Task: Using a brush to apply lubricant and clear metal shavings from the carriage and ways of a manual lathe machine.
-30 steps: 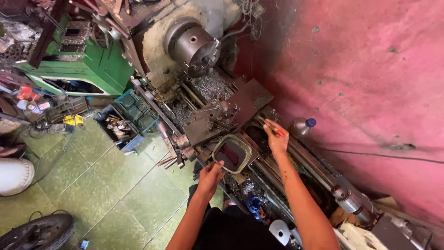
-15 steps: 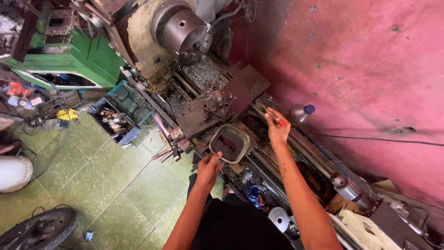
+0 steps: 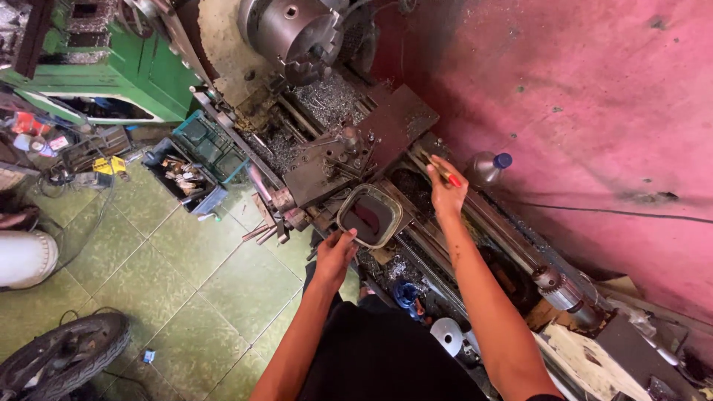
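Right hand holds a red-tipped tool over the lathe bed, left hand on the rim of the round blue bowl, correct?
Not quite. In the head view, the left hand touches a rounded-rectangular metal tray with a dark red inside, not a round blue bowl. The right hand does hold a red-tipped tool over the lathe bed.

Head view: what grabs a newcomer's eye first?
The pink wall fills the right side, with a grimy lathe running along it and its steel chuck at the top. Mid-frame, the left hand touches the rim of a rounded metal tray on the lathe, while the right hand holds a red-tipped tool. A green machine stands top left over the green tiled floor.
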